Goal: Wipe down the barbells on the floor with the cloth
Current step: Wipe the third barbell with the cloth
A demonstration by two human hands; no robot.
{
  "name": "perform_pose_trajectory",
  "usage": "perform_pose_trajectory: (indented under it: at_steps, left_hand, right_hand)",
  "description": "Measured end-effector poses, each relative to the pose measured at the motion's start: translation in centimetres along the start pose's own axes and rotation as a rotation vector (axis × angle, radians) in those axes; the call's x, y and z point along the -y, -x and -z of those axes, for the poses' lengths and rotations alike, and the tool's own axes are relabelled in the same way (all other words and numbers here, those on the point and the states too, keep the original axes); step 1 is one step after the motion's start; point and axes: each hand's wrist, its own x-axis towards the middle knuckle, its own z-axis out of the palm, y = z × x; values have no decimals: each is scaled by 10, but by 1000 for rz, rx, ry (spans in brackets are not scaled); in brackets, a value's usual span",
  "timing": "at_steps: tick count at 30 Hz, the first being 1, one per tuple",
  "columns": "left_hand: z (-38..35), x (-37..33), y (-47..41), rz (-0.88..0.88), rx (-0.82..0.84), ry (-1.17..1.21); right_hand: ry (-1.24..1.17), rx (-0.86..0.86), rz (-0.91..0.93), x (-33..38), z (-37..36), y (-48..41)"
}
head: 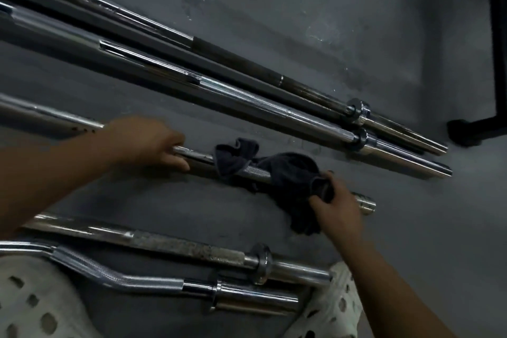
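As they lie on the floor (301,8): five counted, far to near: dark barbell (233,60), chrome barbell (247,99), middle barbell (197,157), rusty barbell (186,248), bent curl bar (123,280).
Long axes: all side by side, running upper left to lower right; sleeve ends point lower right.
Bar under work: the middle barbell, third of five, its end showing just past the right hand (337,200).
Cloth (288,170): one, dark, draped over and bunched round that bar near its right end.
Left hand (153,143): grip curled round the bare shaft, left of the cloth.
Right hand: grip clenched on a bunch of the cloth at the bar.
Hands: two.
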Motion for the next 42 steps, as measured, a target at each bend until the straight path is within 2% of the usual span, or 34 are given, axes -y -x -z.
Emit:
perform_pose_trajectory:
  at_steps: [2, 4, 8, 9, 11, 13, 14, 16, 18, 19, 20, 22, 23, 24, 25, 27, 28, 29, 30, 31, 32, 33, 34, 35, 37, 38, 39, 40, 41, 42]
  left_hand:
    - [-14, 0, 11, -22, -204, -85]
    - [-21, -1, 17, -50, -285, -45]
    - [-26, -1, 20, -84, -309, -77]
    - [-23, -3, 21, -90, -315, -93]
    - [-19, -7, 24, -85, -323, -141]
    - [-17, -8, 20, -79, -270, -122]
    - [-15, -4, 15, -73, -174, -69]
    - [-4, 0, 2, -43, 126, 118]
    - [3, 3, -8, -35, 237, 194]
    - [3, 4, -6, -43, 196, 144]
    - [0, 5, 0, -26, 84, 50]
    - [-22, -5, 20, -23, -326, -149]
    - [-29, -12, 27, -28, -421, -185]
    - [-27, -17, 31, 18, -366, -198]
    - [-19, -17, 27, 72, -224, -171]
    - [6, -16, 11, 160, 198, 25]
    - [17, -16, 6, 172, 351, 98]
    - [20, -14, 3, 160, 370, 118]
    - [20, -11, 6, 128, 282, 53]
    - [10, -7, 12, 79, 41, -80]
    - [-4, -11, 24, 31, -205, -160]
    - [-21, -15, 33, 8, -357, -165]
    - [-28, -21, 34, 12, -379, -145]
    - [-24, -20, 28, 35, -265, -114]
    - [4, -13, 10, 111, 144, 56]
    - [13, -9, 3, 118, 313, 130]
    - [15, -8, -3, 89, 364, 148]
    - [18, -8, -1, 69, 312, 102]
    - [14, -6, 6, 61, 134, -2]
    - [4, -10, 19, 38, -113, -114]
  right_hand:
    - [-264, -10, -98, 14, 9, 0]
    - [-315, 87, -124, 28, 9, -4]
    - [-75, 162, -102, 76, -33, -23]
    - [-43, 213, -138, 95, -52, -26]
    - [182, 337, -171, 129, -92, -19]
    - [355, 259, -101, 145, -108, -5]
    - [393, 182, -18, 137, -104, 0]
    - [408, 61, 225, 97, -85, 4]
    - [364, 22, 349, 51, -63, -10]
    - [336, -16, 317, 33, -56, -17]
    - [331, -65, 242, 20, -52, -20]
    - [306, -179, 45, 14, -58, -16]
    - [257, -223, -46, 24, -67, -10]
    - [189, -236, -104, 41, -78, -3]
    - [130, -221, -95, 60, -89, 4]
    - [104, -93, 116, 93, -102, 18]
    - [91, -14, 235, 99, -100, 25]
    - [85, 23, 324, 95, -92, 26]
    - [96, 24, 356, 84, -82, 21]
    - [120, 2, 320, 66, -74, 16]
    - [167, -52, 217, 44, -67, 11]
    - [179, -127, 85, 26, -62, 10]
    - [152, -186, -32, 17, -63, 15]
    - [106, -222, -134, 21, -72, 20]
    - [1, -188, -208, 51, -98, 34]
    - [-40, -139, -125, 65, -106, 40]
    - [-46, -71, -10, 74, -104, 43]
    - [-8, -22, 100, 74, -97, 41]
    - [48, -2, 172, 66, -86, 32]
    - [99, -4, 178, 52, -76, 22]
